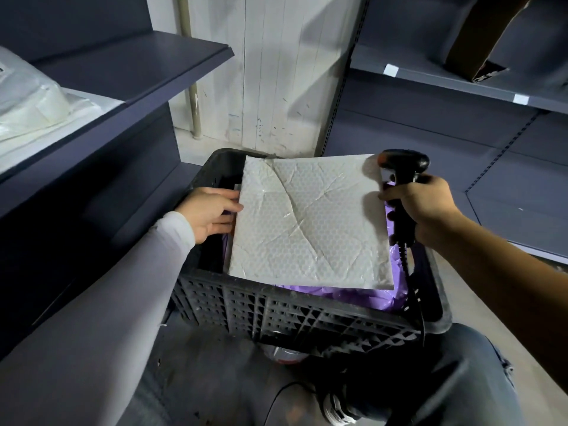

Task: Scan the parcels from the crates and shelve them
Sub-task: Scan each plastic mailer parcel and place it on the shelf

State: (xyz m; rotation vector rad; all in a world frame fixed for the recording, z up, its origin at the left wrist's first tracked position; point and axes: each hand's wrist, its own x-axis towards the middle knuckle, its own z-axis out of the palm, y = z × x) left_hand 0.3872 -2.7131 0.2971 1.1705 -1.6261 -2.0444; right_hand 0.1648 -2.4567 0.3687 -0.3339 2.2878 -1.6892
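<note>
A white bubble-mailer parcel (307,219) lies flat over the top of a black plastic crate (276,312) on the floor. My left hand (209,212) grips the parcel's left edge, thumb on top and fingers under it. My right hand (421,204) grips the handle of a black barcode scanner (402,167); its thumb touches the parcel's right edge. The scanner's head sits just past the parcel's far right corner. Purple plastic parcels (368,296) show in the crate beneath the white one.
Dark grey shelving stands on the left (129,72) and right (461,84). White bagged parcels (33,96) lie on the left shelf; a brown cardboard box (479,41) leans on the right one. The scanner cable (413,290) trails down over the crate. My knee (445,379) is near the crate's front.
</note>
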